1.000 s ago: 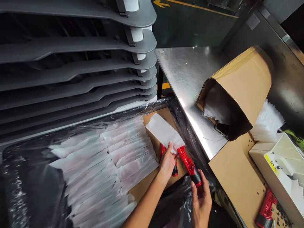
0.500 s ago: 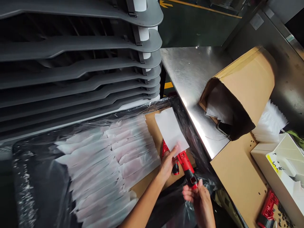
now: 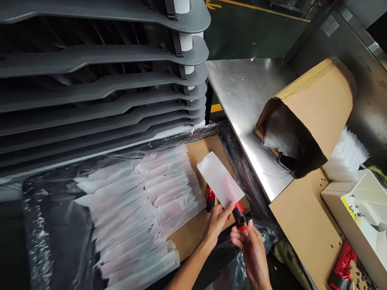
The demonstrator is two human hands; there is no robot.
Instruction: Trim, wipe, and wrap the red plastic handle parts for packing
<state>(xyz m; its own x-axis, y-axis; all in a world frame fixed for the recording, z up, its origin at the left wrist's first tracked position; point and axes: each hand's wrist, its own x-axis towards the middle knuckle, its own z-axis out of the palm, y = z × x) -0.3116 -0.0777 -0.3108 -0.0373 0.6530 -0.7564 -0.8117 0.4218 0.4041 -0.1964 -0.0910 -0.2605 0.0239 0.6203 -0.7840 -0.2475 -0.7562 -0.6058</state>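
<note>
My left hand (image 3: 219, 219) pinches the open end of a thin white translucent sleeve (image 3: 213, 171). A red and black plastic tool housing (image 3: 241, 219) sits partly inside it, its red front showing faintly through. My right hand (image 3: 250, 245) grips the housing's black lower end between thumb and fingers. Below them, a second red and black housing (image 3: 211, 198) lies on the cardboard sheet (image 3: 208, 149), partly covered by the sleeve and my left hand. To the left are rows of white-sleeved pieces (image 3: 142, 201), overlapping one another.
Stacked grey trays (image 3: 105, 88) rise behind the plastic-lined bin (image 3: 54, 225). On the right, a metal table (image 3: 242, 96) carries an open cardboard box (image 3: 317, 100) with white sleeves inside. Nearby are a sleeve stack (image 3: 346, 157), a cream bin (image 3: 341, 193) and another red housing (image 3: 343, 264).
The housing has gone deeper into the sleeve, so less of its red part is bare. My left hand has shifted down and right, and the sleeve has tilted more.
</note>
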